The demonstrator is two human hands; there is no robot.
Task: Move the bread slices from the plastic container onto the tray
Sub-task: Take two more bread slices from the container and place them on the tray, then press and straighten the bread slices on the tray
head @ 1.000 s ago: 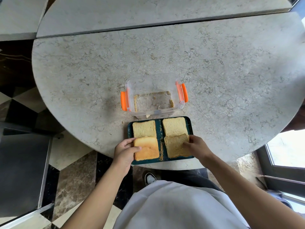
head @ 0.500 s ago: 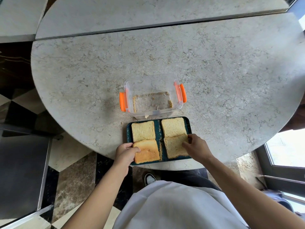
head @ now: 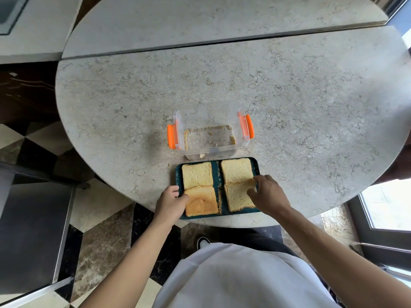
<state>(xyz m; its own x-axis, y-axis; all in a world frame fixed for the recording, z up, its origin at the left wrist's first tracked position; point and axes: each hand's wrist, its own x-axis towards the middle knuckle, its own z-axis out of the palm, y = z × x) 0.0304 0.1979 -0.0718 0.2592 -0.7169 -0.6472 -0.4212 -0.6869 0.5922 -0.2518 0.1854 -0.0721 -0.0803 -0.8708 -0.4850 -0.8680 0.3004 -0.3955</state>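
A dark teal tray (head: 217,172) sits at the near edge of the table with several bread slices lying flat on it. The browner near-left slice (head: 202,202) has my left hand (head: 170,202) at its left edge, thumb on the bread and fingers by the tray rim. My right hand (head: 269,194) pinches the right edge of the near-right slice (head: 236,197). The far-left slice (head: 196,175) and far-right slice (head: 236,170) lie untouched. Just behind the tray, the clear plastic container (head: 209,114) holds only crumbs.
The container has orange latches on its left side (head: 171,136) and right side (head: 248,127). The round stone table (head: 311,107) extends far behind and to both sides. Its curved near edge runs just under the tray, with tiled floor below.
My right hand has slid a little farther along the right edge of the near-right slice. My left hand has drawn slightly left on the near-left slice. The bread has stayed on the tray.
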